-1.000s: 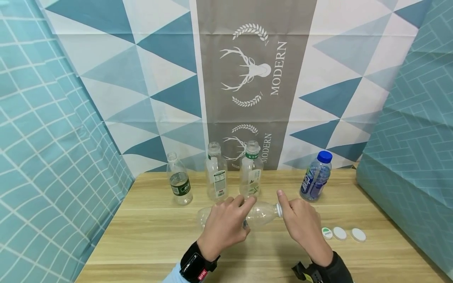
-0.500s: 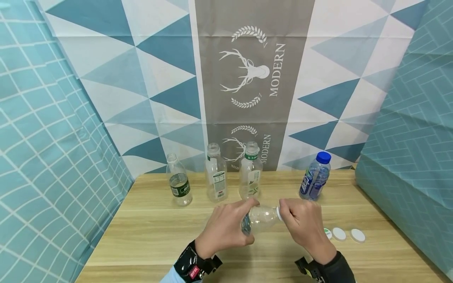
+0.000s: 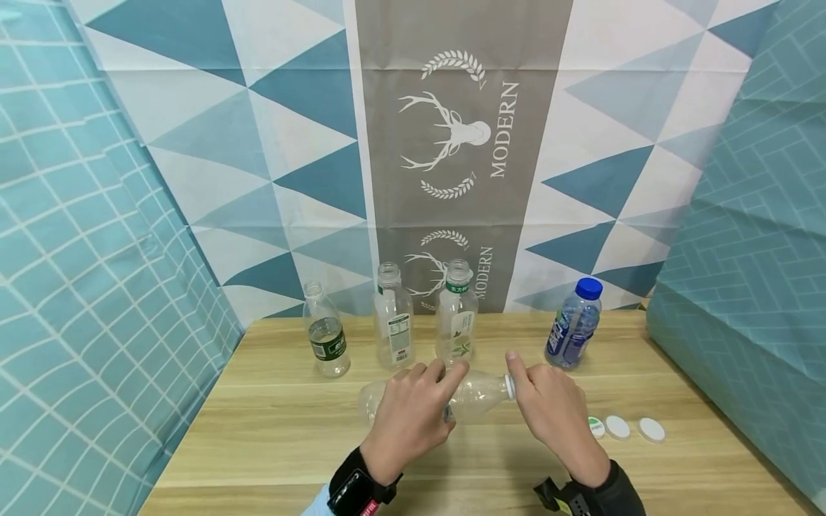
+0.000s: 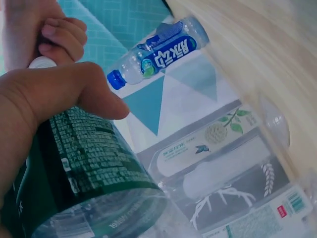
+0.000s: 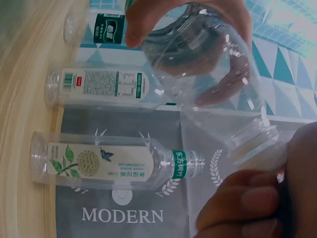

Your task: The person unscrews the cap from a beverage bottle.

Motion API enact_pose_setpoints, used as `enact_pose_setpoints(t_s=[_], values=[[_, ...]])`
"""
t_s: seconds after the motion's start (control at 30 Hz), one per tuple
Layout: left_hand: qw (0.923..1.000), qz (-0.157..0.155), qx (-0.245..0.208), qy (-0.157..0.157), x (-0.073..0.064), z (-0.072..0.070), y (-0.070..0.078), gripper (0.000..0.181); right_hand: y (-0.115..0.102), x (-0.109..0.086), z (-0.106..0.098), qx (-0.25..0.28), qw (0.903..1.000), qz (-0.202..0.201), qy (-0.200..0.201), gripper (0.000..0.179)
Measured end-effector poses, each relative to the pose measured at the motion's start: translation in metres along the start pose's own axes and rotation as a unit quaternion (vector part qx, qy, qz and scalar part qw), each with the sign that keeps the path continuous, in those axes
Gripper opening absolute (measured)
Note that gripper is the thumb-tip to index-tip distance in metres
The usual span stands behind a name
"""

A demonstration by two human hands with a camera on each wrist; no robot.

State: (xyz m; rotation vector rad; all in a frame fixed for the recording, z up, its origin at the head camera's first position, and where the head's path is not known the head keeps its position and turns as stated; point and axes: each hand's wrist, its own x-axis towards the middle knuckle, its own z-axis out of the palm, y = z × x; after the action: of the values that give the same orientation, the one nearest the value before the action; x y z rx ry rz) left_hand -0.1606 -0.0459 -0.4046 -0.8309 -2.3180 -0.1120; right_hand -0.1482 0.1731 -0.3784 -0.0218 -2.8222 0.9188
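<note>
In the head view my left hand [image 3: 413,412] grips the body of a clear plastic bottle [image 3: 479,393], held sideways above the table with its neck to the right. Its dark green label [image 4: 94,158] shows close up in the left wrist view. My right hand [image 3: 558,408] holds the white cap [image 3: 510,388] on the bottle's neck, with the thumb stretched upward along it in the head view. In the right wrist view, curled fingers [image 5: 247,198] lie at the cap [image 5: 262,156]. The left palm hides part of the bottle.
Behind the hands stand a green-labelled bottle [image 3: 328,337] and two capless clear bottles, one left [image 3: 393,322] and one right [image 3: 457,322]. A blue-capped bottle [image 3: 573,330] stands farther right. Several white caps [image 3: 617,428] lie on the wooden table [image 3: 258,430] beside my right hand.
Half a second ago the right thumb was folded over the fist; now it points up again, as a second ago. The left hand and bottle have rolled slightly and returned. The standing bottles have stayed put.
</note>
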Motion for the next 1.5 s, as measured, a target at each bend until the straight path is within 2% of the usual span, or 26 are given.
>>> enact_pose_setpoints(t_s=[0.1,0.2,0.27,0.33,0.4,0.43,0.47,0.63,0.73,0.9,1.0,1.07,1.13,1.27,1.37,1.5], values=[[0.9996,-0.003,-0.025,-0.01,0.0,0.0,0.0,0.086,0.003,-0.002,0.002,0.024,0.9986,-0.032,0.034,0.067],[0.9968,-0.011,-0.073,-0.03,0.001,0.0,-0.002,0.087,0.007,-0.002,0.005,0.043,0.9891,-0.106,0.093,0.064],[0.9898,-0.019,-0.127,-0.061,0.002,-0.001,-0.003,0.087,0.01,-0.002,0.007,0.045,0.973,-0.177,0.141,0.06],[0.978,-0.029,-0.185,-0.093,0.002,-0.002,-0.004,0.086,0.013,-0.001,0.007,0.036,0.9508,-0.249,0.18,0.056],[0.9663,-0.039,-0.226,-0.117,0.003,-0.002,-0.005,0.085,0.015,0.001,0.005,0.021,0.9319,-0.3,0.203,0.051],[0.9629,-0.043,-0.236,-0.123,0.003,-0.002,-0.005,0.085,0.015,0.001,0.004,0.018,0.9269,-0.314,0.205,0.048],[0.9629,-0.045,-0.237,-0.121,0.003,-0.002,-0.005,0.084,0.016,0.001,0.002,0.018,0.9257,-0.32,0.2,0.046],[0.982,-0.049,-0.167,-0.073,0.003,0.0,-0.005,0.083,0.014,0.001,-0.004,0.06,0.9452,-0.28,0.158,0.035],[0.9896,-0.045,-0.129,-0.046,0.002,0.001,-0.004,0.083,0.013,0.001,-0.004,0.073,0.9548,-0.244,0.153,0.037],[0.9958,-0.04,-0.081,-0.015,0.003,0.001,-0.003,0.08,0.009,0.0,-0.002,0.053,0.978,-0.156,0.128,0.051],[0.9968,-0.041,-0.068,-0.011,0.002,0.001,-0.003,0.079,0.008,-0.002,-0.003,0.052,0.9863,-0.12,0.1,0.057],[0.9962,-0.042,-0.074,-0.018,0.002,0.001,-0.004,0.08,0.008,-0.001,-0.004,0.06,0.9861,-0.127,0.089,0.056],[0.994,-0.046,-0.094,-0.031,0.002,0.001,-0.005,0.081,0.01,-0.001,-0.006,0.067,0.9822,-0.157,0.079,0.049],[0.9856,-0.06,-0.145,-0.062,0.002,0.001,-0.008,0.081,0.016,0.001,-0.014,0.078,0.9707,-0.221,0.054,0.023],[0.9821,-0.063,-0.162,-0.073,0.002,0.002,-0.009,0.081,0.019,0.002,-0.018,0.083,0.9629,-0.252,0.047,0.005],[0.9846,-0.057,-0.152,-0.065,0.001,0.004,-0.009,0.081,0.019,0.003,-0.018,0.101,0.9566,-0.265,0.069,0.008]])
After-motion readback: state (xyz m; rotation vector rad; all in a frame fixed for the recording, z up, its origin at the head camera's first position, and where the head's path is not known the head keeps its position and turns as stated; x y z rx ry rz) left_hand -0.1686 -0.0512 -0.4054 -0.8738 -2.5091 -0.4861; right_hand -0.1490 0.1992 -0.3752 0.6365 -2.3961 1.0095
